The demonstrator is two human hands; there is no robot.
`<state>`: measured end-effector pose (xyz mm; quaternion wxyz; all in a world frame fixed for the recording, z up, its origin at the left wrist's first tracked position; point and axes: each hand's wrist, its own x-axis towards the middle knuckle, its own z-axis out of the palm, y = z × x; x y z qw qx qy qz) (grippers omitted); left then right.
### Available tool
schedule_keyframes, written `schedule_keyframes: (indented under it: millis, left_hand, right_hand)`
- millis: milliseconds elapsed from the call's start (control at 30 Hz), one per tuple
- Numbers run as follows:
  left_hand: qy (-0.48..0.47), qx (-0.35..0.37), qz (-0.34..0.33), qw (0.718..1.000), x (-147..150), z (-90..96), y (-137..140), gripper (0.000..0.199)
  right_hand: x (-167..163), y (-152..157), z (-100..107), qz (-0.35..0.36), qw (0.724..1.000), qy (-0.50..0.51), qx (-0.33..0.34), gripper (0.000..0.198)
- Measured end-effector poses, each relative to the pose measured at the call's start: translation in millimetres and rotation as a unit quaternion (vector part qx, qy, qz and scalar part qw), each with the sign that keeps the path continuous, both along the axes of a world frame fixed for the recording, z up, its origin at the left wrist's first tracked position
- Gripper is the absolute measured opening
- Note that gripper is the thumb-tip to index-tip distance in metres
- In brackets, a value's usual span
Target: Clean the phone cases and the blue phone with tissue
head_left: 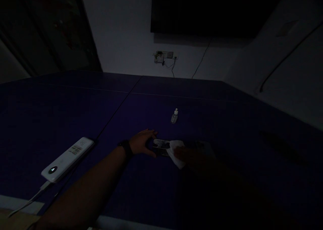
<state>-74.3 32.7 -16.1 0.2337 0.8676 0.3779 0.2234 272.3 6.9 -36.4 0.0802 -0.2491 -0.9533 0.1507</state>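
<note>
The room was very dim, and I could see the person's two bare hands at work low over a broad dark blue surface. Between them lay a flat rectangular object (161, 143), its left end at the left hand (143, 142) and its right part under a crumpled white cloth (177, 163). The left hand, with a dark band (127, 148) at its wrist, had its thumb and fingers parted, the fingers by the far corner of that end and the thumb by the near one; whether they gripped it or only rested beside it, I could not tell. The right hand (185, 155), deep in shadow, held the cloth against the object, its fingers over the fabric. The two hands stood apart, with the object's left portion showing in the gap.

Just beyond them was a small clear bottle (174, 118) with a white cap, touched by neither hand. Well off to the left lay a long white device (67, 159) with a lit round display, a pale cable (31, 199) running from its near end. On the far wall, sockets (165, 55) sat below a big black screen (214, 11).
</note>
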Motion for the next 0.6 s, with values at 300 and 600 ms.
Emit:
schedule_keyframes:
  millis: [300, 600]
  left_hand:
    - [-0.006, 0.001, -0.001, 1.000, -0.4, 0.7, -2.0, 0.073]
    - [-0.007, 0.010, -0.007, 1.000, -0.8, 1.4, -1.4, 0.071]
  right_hand:
    - [20.2, 15.3, -6.6, 0.014, 0.999, -0.037, 0.033, 0.059]
    - [25.3, 12.5, -7.8, 0.005, 1.000, 0.013, 0.003, 0.055]
